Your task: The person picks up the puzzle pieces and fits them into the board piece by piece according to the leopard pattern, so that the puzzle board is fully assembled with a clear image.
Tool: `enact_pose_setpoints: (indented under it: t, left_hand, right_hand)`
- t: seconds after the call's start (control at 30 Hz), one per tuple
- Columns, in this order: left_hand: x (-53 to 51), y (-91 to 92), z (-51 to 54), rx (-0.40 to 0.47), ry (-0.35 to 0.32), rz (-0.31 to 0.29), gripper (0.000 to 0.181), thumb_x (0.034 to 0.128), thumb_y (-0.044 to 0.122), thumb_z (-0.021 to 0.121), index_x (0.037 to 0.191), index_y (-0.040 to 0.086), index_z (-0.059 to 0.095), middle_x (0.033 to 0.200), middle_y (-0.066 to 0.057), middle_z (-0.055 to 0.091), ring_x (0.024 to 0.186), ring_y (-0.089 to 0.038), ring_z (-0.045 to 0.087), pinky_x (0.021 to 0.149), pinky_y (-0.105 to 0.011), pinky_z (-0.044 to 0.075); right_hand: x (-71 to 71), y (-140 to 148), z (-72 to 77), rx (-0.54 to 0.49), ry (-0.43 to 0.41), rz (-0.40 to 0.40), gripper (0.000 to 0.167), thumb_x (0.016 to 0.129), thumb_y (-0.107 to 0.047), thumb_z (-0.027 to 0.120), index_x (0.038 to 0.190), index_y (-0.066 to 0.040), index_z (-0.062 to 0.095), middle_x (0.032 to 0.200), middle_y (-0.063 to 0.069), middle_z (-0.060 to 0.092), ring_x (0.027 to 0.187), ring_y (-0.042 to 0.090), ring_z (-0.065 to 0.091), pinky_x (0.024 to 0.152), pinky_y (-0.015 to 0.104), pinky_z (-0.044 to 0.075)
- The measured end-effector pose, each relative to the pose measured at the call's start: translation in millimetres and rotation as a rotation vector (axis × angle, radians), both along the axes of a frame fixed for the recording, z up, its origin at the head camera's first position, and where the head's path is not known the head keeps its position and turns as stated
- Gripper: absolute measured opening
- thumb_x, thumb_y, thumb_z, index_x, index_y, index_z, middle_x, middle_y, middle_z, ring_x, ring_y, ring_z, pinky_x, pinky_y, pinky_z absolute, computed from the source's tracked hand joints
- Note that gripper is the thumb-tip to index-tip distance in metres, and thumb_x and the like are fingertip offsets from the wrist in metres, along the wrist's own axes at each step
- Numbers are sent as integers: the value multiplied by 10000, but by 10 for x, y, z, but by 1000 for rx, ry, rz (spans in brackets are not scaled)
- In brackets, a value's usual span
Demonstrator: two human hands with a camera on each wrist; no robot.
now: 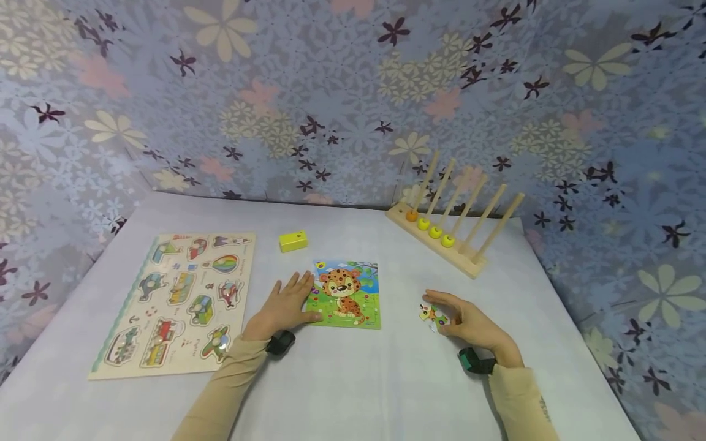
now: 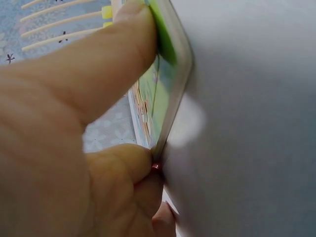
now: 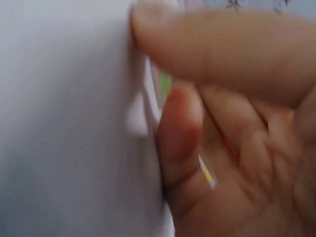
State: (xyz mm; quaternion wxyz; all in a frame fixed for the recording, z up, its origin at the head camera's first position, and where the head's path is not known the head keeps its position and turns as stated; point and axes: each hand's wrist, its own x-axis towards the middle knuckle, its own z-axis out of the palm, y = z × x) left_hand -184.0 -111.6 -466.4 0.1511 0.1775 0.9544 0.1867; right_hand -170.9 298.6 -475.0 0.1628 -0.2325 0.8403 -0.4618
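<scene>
A square jigsaw puzzle with a spotted leopard cub lies flat in the middle of the table. My left hand rests at its left edge, fingers stretched forward and thumb on the lower left corner. The left wrist view shows that thumb over the puzzle's corner and the other fingers along its side. To the right, small coloured puzzle pieces lie within the curled fingers and thumb of my right hand. In the blurred right wrist view, a thin piece shows edge-on beside the palm.
A wooden vehicle puzzle board lies at the left. Behind the jigsaw sits a small yellow block. At the back right stands a wooden peg rack with tall pegs, an orange bead and several yellow ones. Flowered fabric hangs behind the table.
</scene>
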Motion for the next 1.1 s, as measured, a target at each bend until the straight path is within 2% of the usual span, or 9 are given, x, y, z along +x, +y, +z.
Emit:
enact_pose_setpoints:
  t: [0.07,0.17,0.3,0.37,0.43,0.6,0.83,1.0,1.1]
  left_hand:
    - [-2,1,7,5,-7,0,879,910,445,621,1534,5,186,1623,-158,137,1506,-373,93,1196,-629,53]
    - [0,10,21,9,-12,2,878,910,442,623,1535,6,186,1623,-157,135,1507,-372,92,1197,-629,48]
    - [7,21,32,10,-19,11,877,908,436,628,1535,6,189,1623,-157,137,1506,-373,94,1197,-628,46]
    - [7,23,39,7,-23,18,877,910,435,626,1537,11,183,1625,-152,132,1509,-367,88,1201,-622,41]
    - [3,24,44,13,-25,22,878,909,432,629,1537,13,182,1625,-152,132,1508,-369,87,1201,-621,38]
    - [-9,23,36,-5,-19,16,885,906,446,627,1540,21,179,1626,-145,126,1509,-365,87,1199,-623,45]
    - [-14,22,44,3,-11,18,882,901,435,636,1534,10,192,1621,-160,142,1504,-378,100,1196,-629,50]
    - [4,26,15,1,-7,10,880,900,435,638,1531,5,202,1619,-163,155,1504,-377,107,1194,-634,60]
    - [13,31,20,6,-2,13,874,900,428,641,1529,1,209,1618,-164,161,1504,-376,111,1194,-634,64]
  right_hand:
    - [8,-83,44,84,35,-51,652,873,-9,671,1465,-57,402,1440,234,474,498,57,347,473,209,387]
    - [1,-221,111,206,130,-92,600,852,12,689,1410,-71,486,1345,168,577,723,116,535,615,251,481]
    - [-102,-393,231,343,234,-49,592,786,41,741,1341,-17,543,1169,132,638,1056,290,575,859,430,511]
    - [-199,-460,290,376,208,-26,613,756,56,752,1331,-3,548,1122,138,632,1043,307,578,884,464,505]
    - [-305,-507,328,373,137,-27,626,741,50,755,1328,3,543,1116,157,617,1015,294,570,861,446,510]
    - [-463,-578,260,334,-29,-156,540,779,-83,782,1268,-19,562,1127,171,570,1005,270,531,853,400,491]
    - [-520,-587,164,323,-45,-335,435,818,-253,769,1134,-12,595,922,78,561,809,191,489,682,269,407]
    - [-573,-521,60,313,-64,-414,322,891,-363,688,958,-51,641,794,7,559,706,140,453,623,244,383]
    - [-618,-498,34,239,-114,-433,317,935,-369,627,908,-53,626,725,-39,523,634,107,417,588,232,375]
